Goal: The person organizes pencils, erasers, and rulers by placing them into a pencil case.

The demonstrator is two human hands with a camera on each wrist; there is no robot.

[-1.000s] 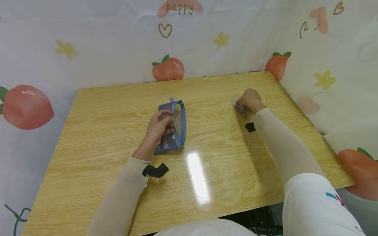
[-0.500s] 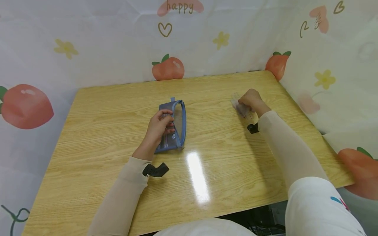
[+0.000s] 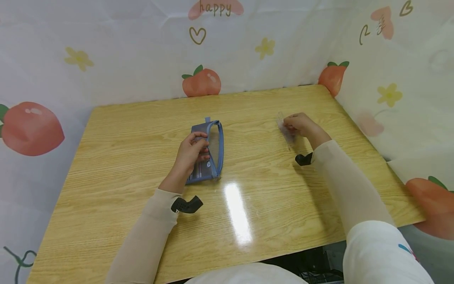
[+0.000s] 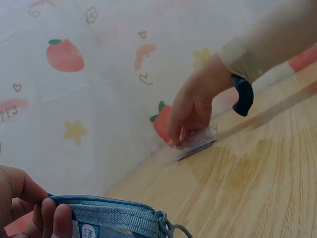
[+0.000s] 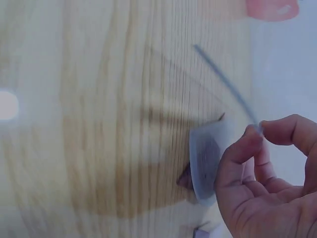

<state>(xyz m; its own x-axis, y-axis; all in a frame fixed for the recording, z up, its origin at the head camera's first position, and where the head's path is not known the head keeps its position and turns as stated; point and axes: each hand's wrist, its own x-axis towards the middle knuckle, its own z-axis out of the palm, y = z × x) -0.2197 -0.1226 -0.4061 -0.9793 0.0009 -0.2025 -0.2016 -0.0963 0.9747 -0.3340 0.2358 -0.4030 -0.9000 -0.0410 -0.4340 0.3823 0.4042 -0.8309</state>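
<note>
In the head view my left hand [image 3: 191, 152] grips the near side of a blue zippered pencil pouch [image 3: 203, 171]. Its zip is undone and the mouth gapes to the right. The left wrist view shows fingers and thumb [image 4: 25, 203] at the rim of the pouch [image 4: 116, 215]. Farther right, my right hand [image 3: 304, 125] pinches a thin clear plastic piece [image 3: 285, 128], blurred. Seen edge-on in the right wrist view, a clear strip [image 5: 225, 84] sits between thumb and forefinger. A translucent, round-edged plastic piece [image 5: 205, 158] is beside the curled fingers; its exact kind is unclear.
The wooden table [image 3: 142, 118] has a bright light reflection near its front edge. A white sheet [image 3: 142, 39] printed with peaches and flowers stands behind it and along its right side. Dark cables [image 3: 319, 274] show below the front edge.
My right hand has turned and dropped slightly in the head view, tilting the clear plastic so that it looks narrower. The left hand and pouch have stayed in place.
</note>
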